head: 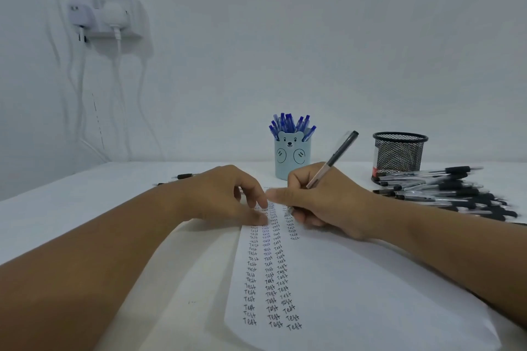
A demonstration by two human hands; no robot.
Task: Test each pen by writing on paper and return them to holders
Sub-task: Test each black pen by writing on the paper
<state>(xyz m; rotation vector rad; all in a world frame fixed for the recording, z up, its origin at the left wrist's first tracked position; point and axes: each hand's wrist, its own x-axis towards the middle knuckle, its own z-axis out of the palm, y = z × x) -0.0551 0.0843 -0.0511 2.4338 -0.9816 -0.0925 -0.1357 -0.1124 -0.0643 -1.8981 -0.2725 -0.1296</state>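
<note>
- The right hand curls its fingers around a black pen. It holds the pen tilted, with the top end leaning toward the far edge of the table, so the tip can reach the paper. The tip is hidden under the hand.
- The left hand holds nothing. Its fingers bend a little and the tips press on the paper close to the writing. I think this is to keep the paper from sliding.
- The paper lies near the front edge of the table. It has rows of the word "Test", so many pens look done already.
- A blue bear cup stands near the far edge. It is full of blue pens, most likely tested ones.
- A black mesh cup stands to its right and looks empty.
- A pile of black pens lies by the right edge, close to the writing hand, so they are easy to grab.
- Two more pens lie behind the left hand.
</note>
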